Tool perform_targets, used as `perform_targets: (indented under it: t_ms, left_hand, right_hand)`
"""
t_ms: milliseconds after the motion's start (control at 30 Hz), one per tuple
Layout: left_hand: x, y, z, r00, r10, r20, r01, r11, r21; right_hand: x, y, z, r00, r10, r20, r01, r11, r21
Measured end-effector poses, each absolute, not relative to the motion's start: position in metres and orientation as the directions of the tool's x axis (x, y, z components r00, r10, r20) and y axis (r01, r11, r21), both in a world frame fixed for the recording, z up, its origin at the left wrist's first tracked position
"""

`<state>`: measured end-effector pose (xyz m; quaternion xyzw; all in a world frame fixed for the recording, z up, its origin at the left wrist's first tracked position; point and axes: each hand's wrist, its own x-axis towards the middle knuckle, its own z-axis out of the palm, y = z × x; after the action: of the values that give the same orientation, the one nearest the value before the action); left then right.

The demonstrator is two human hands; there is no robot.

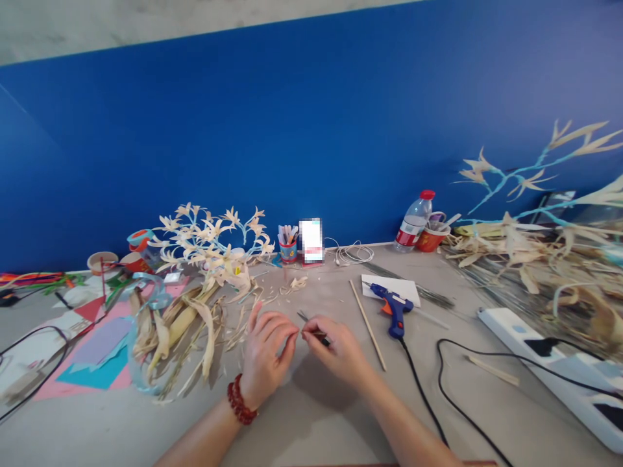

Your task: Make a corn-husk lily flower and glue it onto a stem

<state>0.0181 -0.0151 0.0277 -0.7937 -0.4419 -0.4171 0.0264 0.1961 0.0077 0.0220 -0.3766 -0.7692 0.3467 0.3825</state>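
My left hand (270, 347), with a red beaded bracelet (241, 401) at the wrist, is closed in a pinch at the middle of the table. Whatever its fingertips hold is too small to make out. Close by on the right, my right hand (333, 347) is closed around a slim, dark, pointed tool (302, 316); its kind is mostly hidden by the fingers. The fingertips of both hands are almost touching. Scraps of dried husk (298, 283) lie beyond the hands. To the right, a wooden stick (367, 324) lies beside a blue glue gun (394, 308).
Husk flowers on blue stems (209, 237) and dried corn husks (180, 324) are at left, near coloured paper (92, 373). A phone (312, 241) stands by a pen cup (289, 251). At right are a bottle (413, 224), a power strip (545, 370), black cables and more husks (530, 259).
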Motion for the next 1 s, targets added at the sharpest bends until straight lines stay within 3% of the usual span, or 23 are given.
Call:
perform_targets:
  t_ms: [233, 567, 667, 767, 867, 1000]
  left_hand:
    - [0.022, -0.015, 0.019, 0.135, 0.720, 0.681, 0.615, -0.600, 0.512]
    - [0.026, -0.018, 0.010, 0.052, 0.824, 0.564, 0.300, -0.552, 0.778]
    - [0.026, -0.017, 0.006, 0.011, 0.895, 0.447, 0.177, -0.441, 0.880]
    - [0.029, -0.016, 0.002, -0.006, 0.977, 0.214, -0.036, -0.214, 0.976]
    - [0.031, -0.015, -0.002, 0.017, 0.999, 0.043, -0.246, -0.038, 0.969]
    - [0.031, -0.014, -0.005, 0.043, 0.999, -0.015, -0.339, 0.029, 0.940]
  right_hand:
    - [0.192, 0.006, 0.022, -0.422, 0.858, 0.291, 0.263, 0.423, -0.867]
    - [0.188, 0.006, 0.012, -0.403, 0.897, 0.181, 0.124, 0.250, -0.960]
    - [0.188, 0.007, 0.011, -0.366, 0.911, 0.187, 0.159, 0.260, -0.952]
    - [0.188, 0.006, 0.012, -0.336, 0.919, 0.206, 0.181, 0.278, -0.943]
    - [0.188, 0.006, 0.014, -0.309, 0.923, 0.230, 0.176, 0.293, -0.940]
    - [0.189, 0.007, 0.014, -0.309, 0.890, 0.334, 0.170, 0.397, -0.902]
